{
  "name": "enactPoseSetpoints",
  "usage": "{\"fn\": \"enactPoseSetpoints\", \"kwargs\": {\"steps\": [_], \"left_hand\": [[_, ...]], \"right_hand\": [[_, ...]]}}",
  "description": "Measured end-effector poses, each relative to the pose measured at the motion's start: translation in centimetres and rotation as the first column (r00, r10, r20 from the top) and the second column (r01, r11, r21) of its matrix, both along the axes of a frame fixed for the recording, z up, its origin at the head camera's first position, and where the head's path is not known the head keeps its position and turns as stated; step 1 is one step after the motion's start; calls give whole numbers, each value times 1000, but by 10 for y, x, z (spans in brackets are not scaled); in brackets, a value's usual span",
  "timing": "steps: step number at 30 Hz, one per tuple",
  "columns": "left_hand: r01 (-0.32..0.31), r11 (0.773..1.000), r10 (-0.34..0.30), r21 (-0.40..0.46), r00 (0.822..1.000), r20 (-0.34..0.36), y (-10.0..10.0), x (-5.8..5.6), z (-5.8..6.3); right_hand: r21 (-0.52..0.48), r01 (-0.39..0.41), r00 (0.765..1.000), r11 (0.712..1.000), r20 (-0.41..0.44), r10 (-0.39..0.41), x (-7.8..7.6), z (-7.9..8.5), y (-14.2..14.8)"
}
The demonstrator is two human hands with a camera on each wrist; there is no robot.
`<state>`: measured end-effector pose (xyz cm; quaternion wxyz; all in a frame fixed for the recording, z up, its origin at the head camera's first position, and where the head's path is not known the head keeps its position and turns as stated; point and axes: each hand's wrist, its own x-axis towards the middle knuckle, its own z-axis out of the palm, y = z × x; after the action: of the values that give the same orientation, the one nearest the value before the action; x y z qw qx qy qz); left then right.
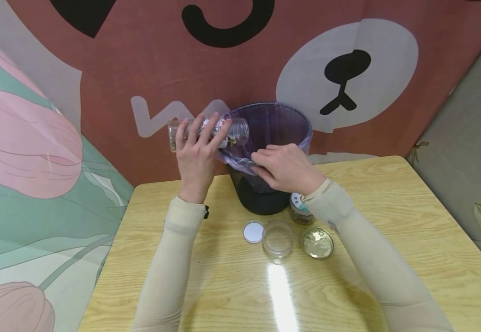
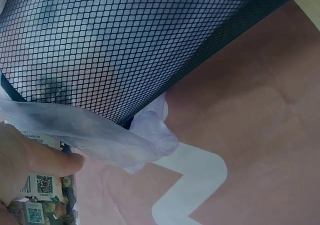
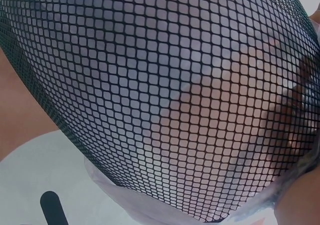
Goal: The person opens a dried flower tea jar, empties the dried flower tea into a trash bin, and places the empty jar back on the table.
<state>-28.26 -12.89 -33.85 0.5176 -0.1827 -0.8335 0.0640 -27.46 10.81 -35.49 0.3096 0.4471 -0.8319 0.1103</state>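
Observation:
My left hand [image 1: 198, 152] grips a clear jar [image 1: 238, 132] laid nearly on its side, its mouth pointing over the trash can. Small dark pieces and a printed label show through the jar wall. In the left wrist view, the thumb [image 2: 45, 157] presses on the label beside a QR code. A black mesh trash can [image 1: 261, 196] stands upright on the table, lined with a thin purple bag [image 1: 240, 163] folded over its rim. At the near rim my right hand [image 1: 288, 168] holds the bagged edge, fingers on the inner side and thumb outside.
In front of the can sit a white disc [image 1: 253, 232], a clear round container [image 1: 278, 240] and a gold-coloured lid [image 1: 317, 242]. A labelled jar [image 1: 300, 210] stands close by the can, partly under the right forearm. A printed cloth backdrop [image 1: 232, 69] rises behind the wooden table [image 1: 223, 286].

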Motion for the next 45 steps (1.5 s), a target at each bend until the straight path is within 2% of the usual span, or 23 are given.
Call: {"fn": "enactPoseSetpoints", "kwargs": {"steps": [8, 17, 30, 40, 45], "left_hand": [[2, 999, -4, -38, 999, -45, 2, 0, 0], [-14, 991, 6, -129, 998, -64, 2, -2, 1], [8, 986, -16, -165, 999, -50, 5, -5, -1], [4, 974, -12, -227, 999, -33, 8, -4, 1], [11, 977, -18, -214, 999, -32, 8, -5, 0]], "right_hand": [[1, -1, 1000, 1000, 7, 1, 0, 0, 0], [3, -6, 1000, 1000, 11, 6, -1, 0, 1], [-8, -13, 1000, 1000, -3, 13, -2, -1, 0], [5, -7, 1000, 1000, 8, 7, -2, 0, 1], [4, -8, 1000, 1000, 1, 8, -3, 0, 1]]}}
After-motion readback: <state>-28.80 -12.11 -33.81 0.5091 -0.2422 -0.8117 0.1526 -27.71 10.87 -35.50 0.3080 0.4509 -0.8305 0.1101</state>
